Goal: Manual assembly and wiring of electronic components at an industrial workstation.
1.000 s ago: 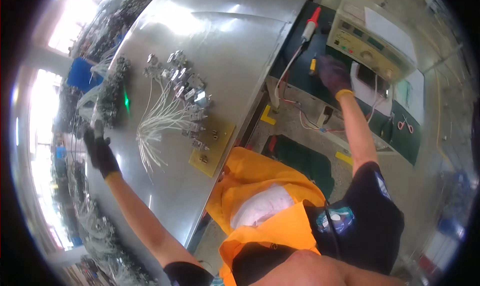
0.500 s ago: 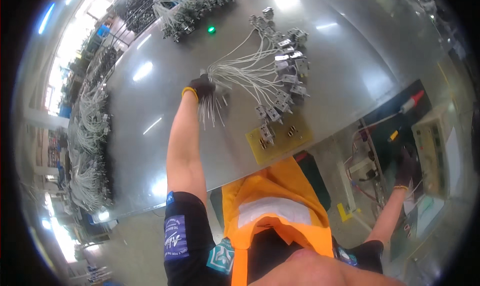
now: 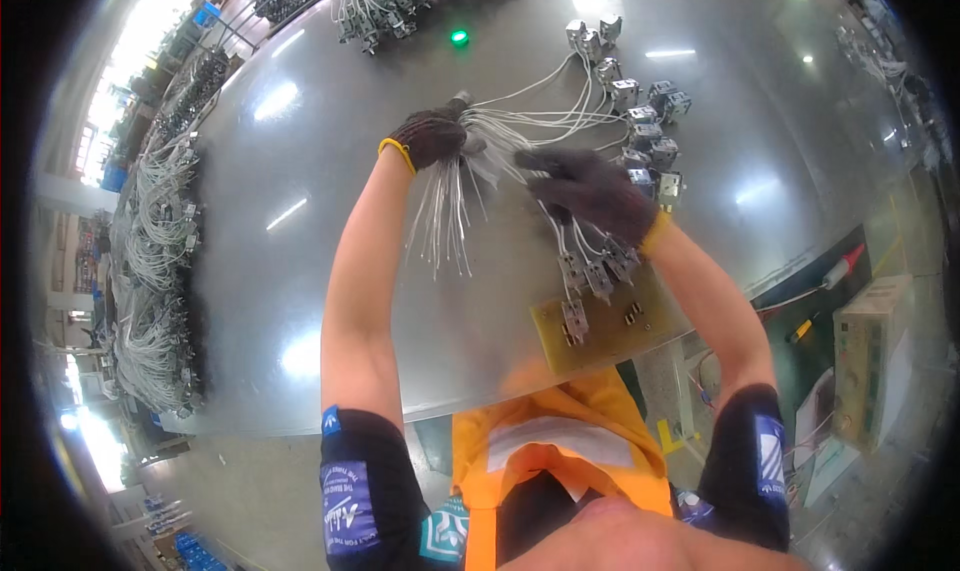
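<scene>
My left hand [image 3: 430,138], in a dark glove with a yellow cuff, is closed round a bundle of white wires [image 3: 545,119]. Their loose ends [image 3: 445,221] fan out below it. Small metal connector housings [image 3: 640,116] sit on the wires' far ends, spread over the right side of the steel table. Above the wires, my gloved right hand [image 3: 595,193] stretches its fingers leftward toward the bundle and covers some wires and housings. Whether its fingertips touch the wires is hard to see. More metal housings [image 3: 597,279] lie below this hand.
A yellow board [image 3: 550,346] with small contacts lies at the table's near edge. Other wired connector piles sit at the far side [image 3: 385,11] and left edge [image 3: 155,261]. A green light [image 3: 459,38] glows on the table. A beige boxed instrument [image 3: 868,356] stands at right.
My right hand has come from beside the instrument at right to over the wires. My left hand keeps its hold on the bundle. The view has shifted slightly.
</scene>
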The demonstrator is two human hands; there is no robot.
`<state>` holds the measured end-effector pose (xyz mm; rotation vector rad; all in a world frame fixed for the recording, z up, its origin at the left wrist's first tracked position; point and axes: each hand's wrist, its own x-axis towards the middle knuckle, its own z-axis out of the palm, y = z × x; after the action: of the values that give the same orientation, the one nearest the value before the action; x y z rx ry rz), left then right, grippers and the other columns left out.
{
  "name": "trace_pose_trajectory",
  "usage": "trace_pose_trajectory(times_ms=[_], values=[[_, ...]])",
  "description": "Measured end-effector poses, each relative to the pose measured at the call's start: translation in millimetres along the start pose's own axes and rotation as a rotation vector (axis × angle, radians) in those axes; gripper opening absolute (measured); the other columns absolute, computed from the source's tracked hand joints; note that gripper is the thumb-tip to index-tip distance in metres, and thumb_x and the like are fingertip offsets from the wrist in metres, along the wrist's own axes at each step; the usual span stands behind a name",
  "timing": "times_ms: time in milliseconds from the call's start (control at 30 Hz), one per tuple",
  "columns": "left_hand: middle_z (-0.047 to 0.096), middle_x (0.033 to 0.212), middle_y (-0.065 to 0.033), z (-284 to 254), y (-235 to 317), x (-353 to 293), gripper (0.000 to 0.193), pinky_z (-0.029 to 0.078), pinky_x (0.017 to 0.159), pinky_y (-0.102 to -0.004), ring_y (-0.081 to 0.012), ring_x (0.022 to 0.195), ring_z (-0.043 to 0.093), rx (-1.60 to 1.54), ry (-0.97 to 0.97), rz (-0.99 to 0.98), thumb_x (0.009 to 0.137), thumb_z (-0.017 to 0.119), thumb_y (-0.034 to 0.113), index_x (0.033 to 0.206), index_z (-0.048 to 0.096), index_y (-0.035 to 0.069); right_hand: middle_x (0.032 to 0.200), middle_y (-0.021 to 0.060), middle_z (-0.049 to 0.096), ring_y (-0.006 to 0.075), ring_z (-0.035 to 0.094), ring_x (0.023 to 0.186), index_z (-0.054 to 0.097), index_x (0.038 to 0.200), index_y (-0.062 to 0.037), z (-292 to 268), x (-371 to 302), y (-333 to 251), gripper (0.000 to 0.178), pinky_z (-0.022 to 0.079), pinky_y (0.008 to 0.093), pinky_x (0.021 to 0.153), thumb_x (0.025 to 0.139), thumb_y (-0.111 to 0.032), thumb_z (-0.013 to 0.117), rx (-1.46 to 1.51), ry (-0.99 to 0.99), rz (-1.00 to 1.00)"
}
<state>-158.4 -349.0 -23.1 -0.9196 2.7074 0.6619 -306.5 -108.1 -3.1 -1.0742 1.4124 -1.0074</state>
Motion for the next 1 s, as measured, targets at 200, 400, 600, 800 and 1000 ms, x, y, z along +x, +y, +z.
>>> trace_pose_trajectory(times_ms=[200, 400, 600, 800, 1000], values=[[0.058, 0.118, -0.0325, 6, -40, 34, 0.065, 0.049, 0.08, -0.0452, -0.041, 0.099, 0.063, 0.602, -0.041, 0.516, 0.077, 0.06, 0.026, 0.134, 0.044, -0.003, 0.083, 0.0044, 0.069, 0.0113, 0.06, 0.062, 0.06, 0.13, -0.0108, 37, 86, 12, 0.048, 0.052, 0.0276, 0.063, 0.085, -0.026, 0.065, -0.451, 0.048, 0.036], [0.066, 0.105, -0.0214, 8, -7, 34, 0.017, 0.05, 0.08, -0.0428, -0.0353, 0.091, 0.063, 0.407, -0.12, 0.178, 0.081, 0.059, 0.016, 0.091, 0.068, 0.006, 0.078, 0.004, 0.069, 0.0123, 0.061, 0.059, 0.063, 0.123, -0.0087, 46, 82, 2, 0.044, 0.052, 0.0305, 0.061, 0.082, -0.025, 0.064, -0.384, 0.095, 0.204], [0.056, 0.127, -0.0289, -18, 34, -5, 0.032, 0.049, 0.09, -0.039, -0.0346, 0.104, 0.061, 0.475, -0.104, 0.471, 0.081, 0.054, 0.013, 0.109, 0.059, -0.002, 0.07, 0.003, 0.065, 0.0116, 0.057, 0.052, 0.07, 0.099, -0.0058, 49, 58, 25, 0.023, 0.047, 0.0278, 0.049, 0.08, -0.017, 0.063, -0.327, -0.033, 0.11], [0.051, 0.136, -0.0268, 26, 29, -3, 0.052, 0.042, 0.105, -0.0404, -0.0393, 0.127, 0.05, 0.11, 0.199, 0.174, 0.082, 0.054, 0.015, 0.13, 0.049, -0.003, 0.069, 0.0038, 0.064, 0.0119, 0.056, 0.048, 0.067, 0.087, -0.0037, 64, 29, 4, 0.012, 0.045, 0.0275, 0.044, 0.079, -0.012, 0.063, 0.07, -0.103, 0.111], [0.065, 0.119, -0.0187, 35, 28, 15, 0.027, 0.051, 0.094, -0.0436, -0.0359, 0.109, 0.063, 0.329, 0.296, -0.246, 0.082, 0.058, 0.014, 0.105, 0.07, 0.008, 0.084, 0.0047, 0.069, 0.0132, 0.062, 0.063, 0.067, 0.106, -0.0021, 48, 25, -18, 0.025, 0.051, 0.0274, 0.058, 0.083, -0.012, 0.064, -0.342, -0.273, 0.104]])
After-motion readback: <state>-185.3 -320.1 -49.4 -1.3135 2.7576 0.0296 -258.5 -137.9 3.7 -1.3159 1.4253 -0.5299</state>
